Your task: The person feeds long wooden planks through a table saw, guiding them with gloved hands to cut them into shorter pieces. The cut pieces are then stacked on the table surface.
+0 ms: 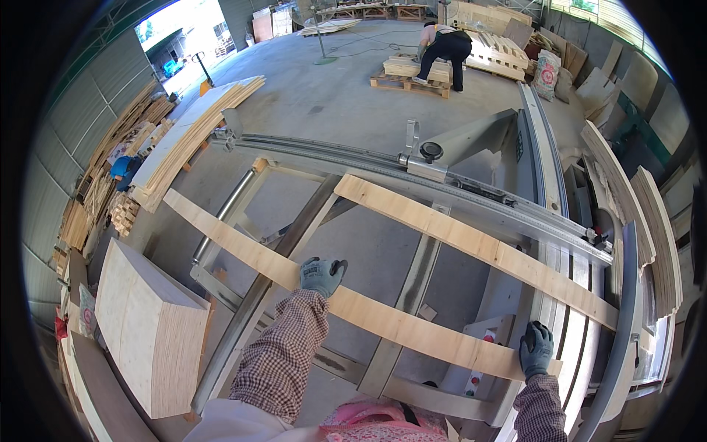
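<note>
A long, narrow plywood strip (412, 329) lies slantwise across the metal frame of a sliding table saw (300, 221), nearest to me. My left hand (322, 277), in a grey-blue work glove, is closed over the strip left of its middle. At the strip's right end my right hand (536, 350), gloved alike, grips it with the fingers bent over the edge. A second plywood strip (471, 249) rests farther off, roughly parallel, alongside the saw's metal fence (324, 151); neither hand touches it. My palms and parts of my fingers are hidden.
To the left stands a thick stack of plywood sheets (151, 324), with another long stack (199, 132) behind it. Curved wood panels (655, 236) lean at the right, beyond a grey metal guard (626, 317). Farther back, a person (445, 51) bends over boards on a pallet (409, 85).
</note>
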